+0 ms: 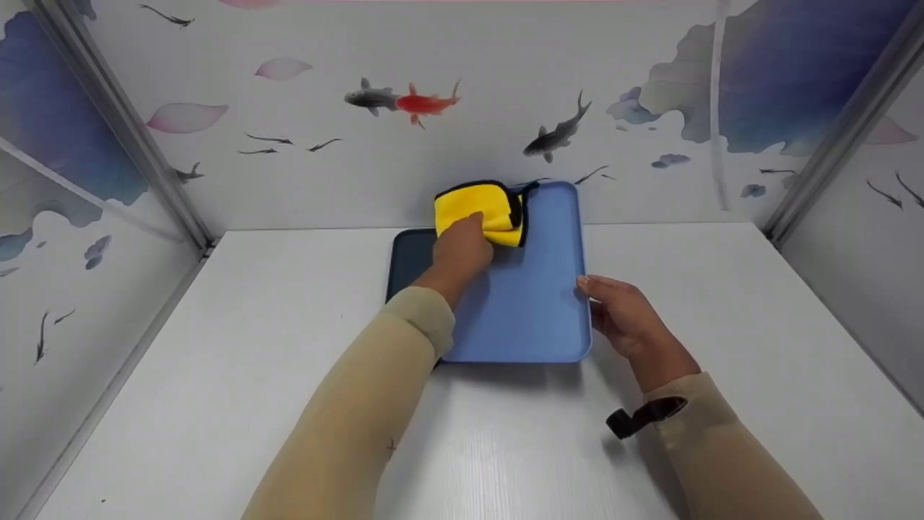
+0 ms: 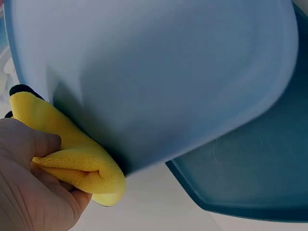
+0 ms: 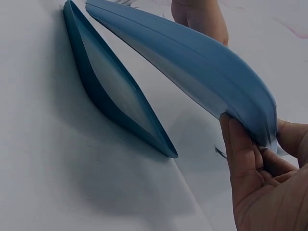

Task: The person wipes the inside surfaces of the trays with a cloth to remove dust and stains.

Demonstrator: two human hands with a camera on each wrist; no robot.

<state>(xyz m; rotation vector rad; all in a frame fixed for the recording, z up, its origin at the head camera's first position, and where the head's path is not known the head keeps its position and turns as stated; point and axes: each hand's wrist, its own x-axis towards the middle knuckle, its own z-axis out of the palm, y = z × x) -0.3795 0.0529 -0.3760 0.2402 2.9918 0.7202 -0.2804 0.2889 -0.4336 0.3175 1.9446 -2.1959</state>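
Left hand (image 1: 463, 249): gripping the yellow cloth (image 1: 473, 206), upper centre of the head frame. Left wrist view has thumb on top, other fingers curled under, cloth folded and bunched between them, lower left of that frame. Cloth has a black edging and sits over the upper left corner of the blue tray (image 1: 534, 303). Looks like it's against the tray face, but the hand blocks the contact patch, so can't confirm touch.

Right hand (image 1: 628, 314): pinching the blue tray by its right edge, right of centre in the head frame. Thumb is on the front side, fingers behind. Right wrist view agrees: fingers on the underside, lower right of that frame.

Blue tray: centre of the head frame, held up off the table (image 1: 216, 325) and tilted, front face toward the head camera. Rounded corners, raised rim.

Dark teal tray (image 1: 413, 256): behind the blue one, only its left strip showing in the head view. Right wrist view shows a clear wedge of space between the two, narrowing toward the top of that frame.

Rest: back wall (image 1: 462, 43) printed with fish and petals, top of the head frame. Black strap (image 1: 653, 412) at the right cuff, lower right.
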